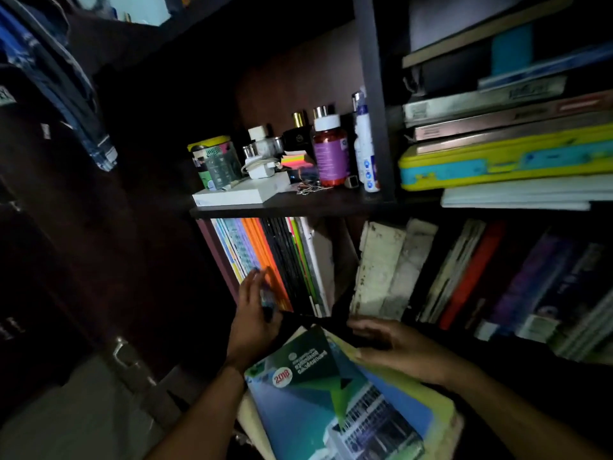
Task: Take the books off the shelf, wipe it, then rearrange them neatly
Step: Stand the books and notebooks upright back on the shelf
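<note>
A row of thin upright books (265, 257) in blue, orange, black and green fills the left of the lower shelf. My left hand (253, 313) reaches up to their lower spines, fingers straight and blurred against the blue and orange ones. A stack of books lies flat in front of me, topped by a blue and green book marked 2018 (318, 393). My right hand (398, 350) rests on the right side of that stack, its fingers lying over the top edge. Thick worn books (381, 270) lean in the right compartment.
The upper shelf board (292, 205) carries a white box (238, 194), a tin, perfume bottles, a brown pill bottle (330, 154) and a white spray bottle. To the right lie flat stacked books and a yellow case (504, 161). Clothes hang at the far left.
</note>
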